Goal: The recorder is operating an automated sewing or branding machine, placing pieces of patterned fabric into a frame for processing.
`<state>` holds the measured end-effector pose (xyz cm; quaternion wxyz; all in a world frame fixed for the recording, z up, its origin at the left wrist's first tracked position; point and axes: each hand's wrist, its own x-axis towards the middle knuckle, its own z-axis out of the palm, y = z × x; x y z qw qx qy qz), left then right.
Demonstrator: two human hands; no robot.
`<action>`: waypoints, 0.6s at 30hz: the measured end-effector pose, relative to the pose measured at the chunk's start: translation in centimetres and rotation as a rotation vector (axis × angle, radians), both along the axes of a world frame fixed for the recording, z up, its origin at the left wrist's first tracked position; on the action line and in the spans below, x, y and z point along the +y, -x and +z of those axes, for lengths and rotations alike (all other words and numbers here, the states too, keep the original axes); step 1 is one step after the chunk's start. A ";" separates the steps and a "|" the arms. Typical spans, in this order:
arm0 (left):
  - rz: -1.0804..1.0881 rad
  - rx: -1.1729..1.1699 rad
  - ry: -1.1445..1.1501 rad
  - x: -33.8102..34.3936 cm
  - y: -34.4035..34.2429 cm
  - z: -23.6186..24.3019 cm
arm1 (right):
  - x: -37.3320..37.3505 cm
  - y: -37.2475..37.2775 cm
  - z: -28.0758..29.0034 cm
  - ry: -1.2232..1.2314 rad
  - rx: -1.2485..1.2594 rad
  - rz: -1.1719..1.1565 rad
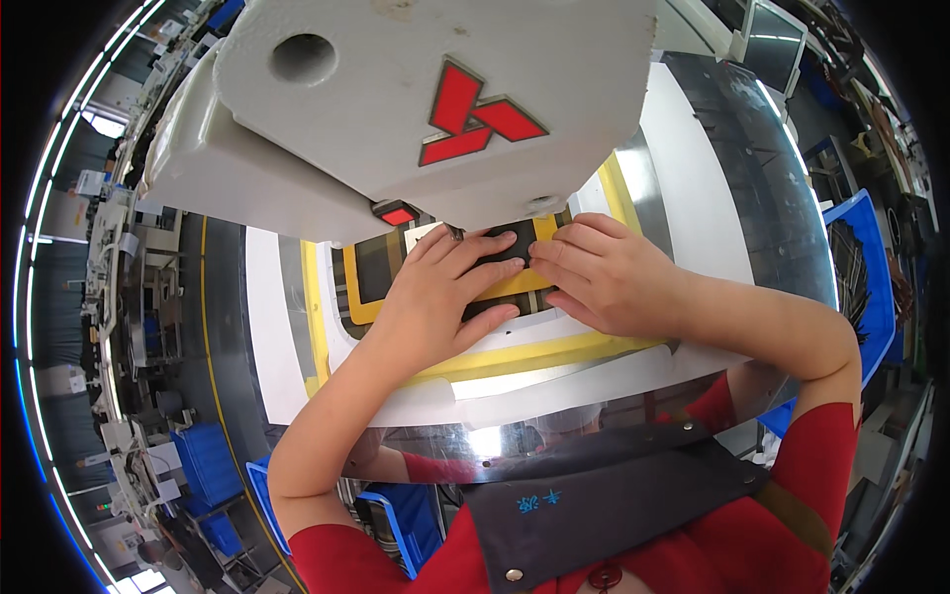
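Observation:
My left hand [435, 287] lies palm down with its fingers spread over a yellow-orange frame [351, 282] that has dark material inside it. Its fingertips rest on a black flat piece [510, 254], and its thumb stretches out to the right. From the other side my right hand [618, 277] touches the same black piece with its fingertips; those fingers lie close together and slightly bent, the thumb apart. A small white piece [424, 236] shows beside the left fingers. The frame sits in a white tray-like plate [500, 337]; its far part is hidden by the machine head.
A large grey-white machine head [396, 119] with a red emblem hangs close above my hands. Yellow tape [495, 358] borders the plate on a shiny metal table [534, 445]. Blue bins [876, 297] stand at the right, with more at the lower left. A monitor [774, 45] is far right.

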<state>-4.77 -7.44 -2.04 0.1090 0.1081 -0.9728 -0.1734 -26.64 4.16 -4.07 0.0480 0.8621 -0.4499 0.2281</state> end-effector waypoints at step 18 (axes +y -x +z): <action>0.125 0.026 0.080 -2.1 1.1 -1.0 | -1.9 2.1 -0.2 0.047 -0.119 -0.112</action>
